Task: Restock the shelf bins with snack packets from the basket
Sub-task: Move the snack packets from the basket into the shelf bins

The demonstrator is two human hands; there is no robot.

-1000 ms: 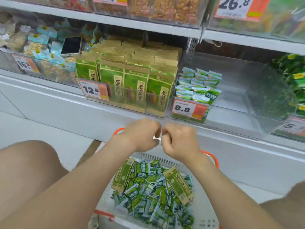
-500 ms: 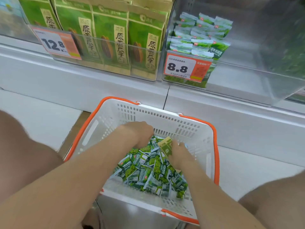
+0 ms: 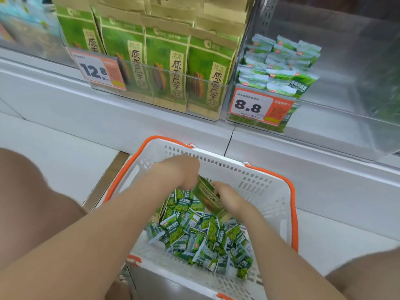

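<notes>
the bin point(image 3: 224, 100) of long packs sits up at 12 o'clock. down in the basket point(image 3: 270, 185), the left hand point(image 3: 179, 172) and right hand point(image 3: 229, 198) are both curled round one pack point(image 3: 207, 198). it lies from 11 to 5 o'clock.

We're looking low down a shop aisle here. There's pale glossy floor point(image 3: 54, 152), and a plain white shelf base point(image 3: 129, 118) runs right across with a thin vertical seam point(image 3: 229, 140) in it. A brownish metal strip point(image 3: 106, 180) lies along the floor, and there's a slotted grey upright point(image 3: 263, 16) up top. The light is soft and even.
</notes>
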